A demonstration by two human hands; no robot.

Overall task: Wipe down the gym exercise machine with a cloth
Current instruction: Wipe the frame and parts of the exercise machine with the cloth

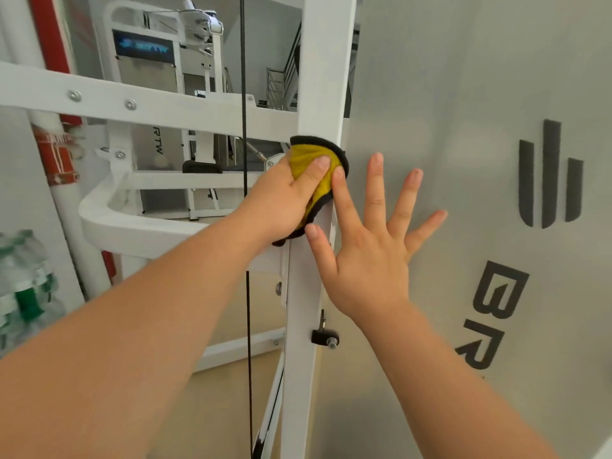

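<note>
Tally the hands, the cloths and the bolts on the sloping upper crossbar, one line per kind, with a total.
Hands: 2, left hand, right hand
Cloths: 1, yellow cloth
Crossbar bolts: 2
Total: 5

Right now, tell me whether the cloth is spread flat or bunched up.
Bunched up: the left hand grips the yellow cloth in a wad against the white post, its edging curled.

Fuzzy yellow cloth [314, 173], glossy white-painted metal post [323, 77], matt grey panel [463, 94].

The left hand [281, 197] grips a yellow cloth [319, 167] against the white post [326, 77]. The right hand [371, 246] lies flat, fingers spread, on the grey panel [463, 77].
</note>
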